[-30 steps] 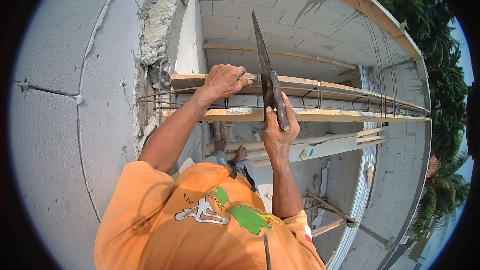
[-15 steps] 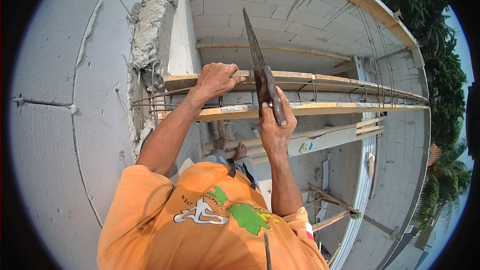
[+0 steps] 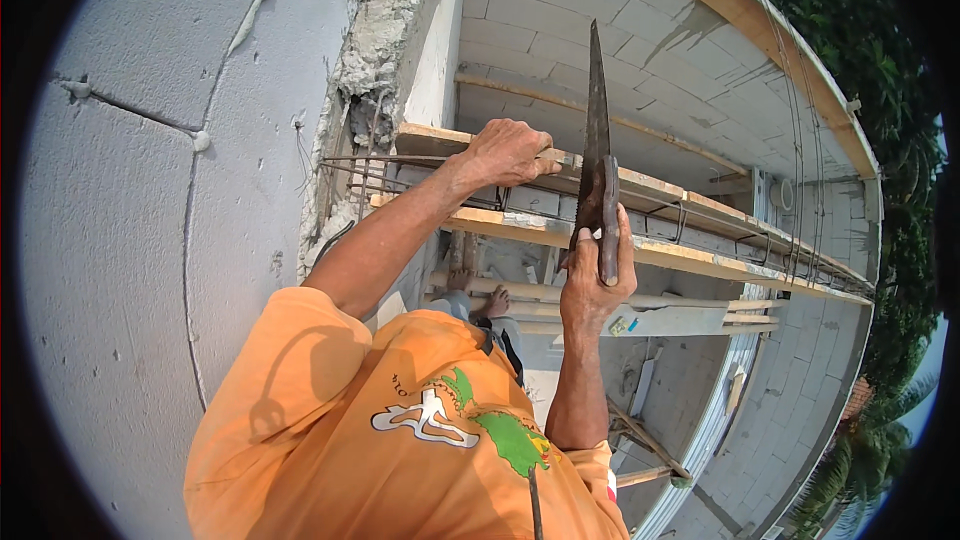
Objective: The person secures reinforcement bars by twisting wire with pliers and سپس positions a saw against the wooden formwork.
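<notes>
My right hand point(image 3: 596, 280) grips the dark handle of a rusty hand saw point(image 3: 598, 155) whose blade points up and away, standing across the wooden formwork boards point(image 3: 700, 260). My left hand point(image 3: 510, 152) rests on the far board point(image 3: 425, 137) of the formwork, just left of the blade. Steel rebar point(image 3: 400, 175) runs between the two boards. My bare foot point(image 3: 495, 302) shows below on a timber.
A grey block wall point(image 3: 150, 240) rises at left with broken concrete point(image 3: 385, 35) at its end. More block walls point(image 3: 620, 50) and a curved wooden board point(image 3: 760, 30) lie beyond. Timber props point(image 3: 650, 445) stand below; trees point(image 3: 900, 240) at right.
The view has shifted slightly. The saw stays upright in my right hand and has moved a little along the boards; my left hand keeps its hold on the board.
</notes>
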